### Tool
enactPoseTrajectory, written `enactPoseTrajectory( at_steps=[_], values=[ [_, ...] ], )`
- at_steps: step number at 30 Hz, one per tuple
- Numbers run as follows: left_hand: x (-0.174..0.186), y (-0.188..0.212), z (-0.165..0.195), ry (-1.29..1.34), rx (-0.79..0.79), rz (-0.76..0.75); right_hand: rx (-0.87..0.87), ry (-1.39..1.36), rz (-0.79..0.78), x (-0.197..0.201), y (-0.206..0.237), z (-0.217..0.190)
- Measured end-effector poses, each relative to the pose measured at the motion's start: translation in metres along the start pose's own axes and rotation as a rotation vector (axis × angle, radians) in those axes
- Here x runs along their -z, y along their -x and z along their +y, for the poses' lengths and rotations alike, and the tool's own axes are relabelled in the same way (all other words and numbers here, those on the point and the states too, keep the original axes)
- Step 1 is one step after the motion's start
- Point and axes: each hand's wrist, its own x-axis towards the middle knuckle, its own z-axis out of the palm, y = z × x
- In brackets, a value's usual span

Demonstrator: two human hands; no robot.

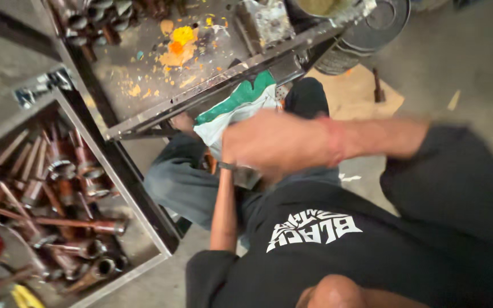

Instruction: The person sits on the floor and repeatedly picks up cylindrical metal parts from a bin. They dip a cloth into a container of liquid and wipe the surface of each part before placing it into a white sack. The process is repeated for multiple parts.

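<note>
Green-and-white cloth (241, 105) sits bunched at the person's lap, just under the edge of the metal frame (212, 85) of a paint-stained tabletop (161, 51). Right hand (269, 142), blurred, lies across the cloth with its grip closed over the fabric. Left hand (185, 121) is mostly hidden behind the cloth near the frame; whether its grip is together or apart cannot be told. A dark metal piece (241, 174) shows below the right hand. Cloth looks in use, the wiping or wrapping unfinished as far as can be judged. Left: a crate (118, 165) of rusty pipes (58, 222). Cardboard (355, 94) on the floor beyond.
</note>
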Motion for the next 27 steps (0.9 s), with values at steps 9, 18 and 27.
enactPoseTrajectory(
  at_steps=[9,18,27],
  values=[
    [-0.006,0.011,0.000,-0.017,0.046,0.036,0.193,0.285,-0.439,0.060,-0.057,-0.045],
    [-0.013,0.010,0.015,-0.007,0.089,0.026,0.129,0.337,-0.460,0.057,-0.053,-0.030],
    [-0.015,0.021,0.017,-0.005,0.112,0.062,0.124,0.337,-0.456,0.053,-0.053,-0.027]
  ],
)
